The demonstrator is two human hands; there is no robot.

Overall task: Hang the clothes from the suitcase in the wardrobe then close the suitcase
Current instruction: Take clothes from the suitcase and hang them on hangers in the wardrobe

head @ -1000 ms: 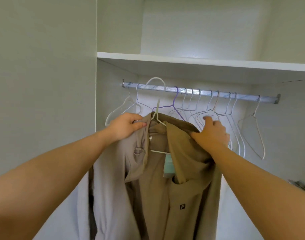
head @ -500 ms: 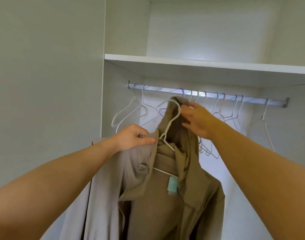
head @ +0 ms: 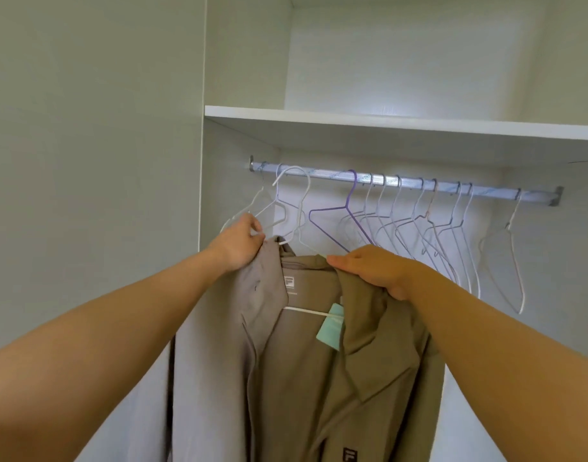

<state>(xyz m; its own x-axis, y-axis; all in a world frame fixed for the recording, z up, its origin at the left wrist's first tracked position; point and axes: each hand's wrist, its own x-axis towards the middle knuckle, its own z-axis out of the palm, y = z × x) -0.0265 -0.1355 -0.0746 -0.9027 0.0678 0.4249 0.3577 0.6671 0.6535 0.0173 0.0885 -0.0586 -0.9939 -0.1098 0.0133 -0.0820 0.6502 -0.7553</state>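
A person's left hand (head: 241,245) and right hand (head: 372,271) each clutch a shoulder of the soft tan cloth jacket (head: 306,378) on a white wire hanger (head: 302,310), its hook at the silver wardrobe rod (head: 419,185); limp and light, likely best carried by the hanger.

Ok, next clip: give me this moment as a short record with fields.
left hand: grips brown jacket shoulder at the white hanger
right hand: grips jacket's other shoulder
hanger hook: up at the wardrobe rail; seated or not unclear
rail also holds: empty wire hangers, including a purple hanger
suitcase: not in view
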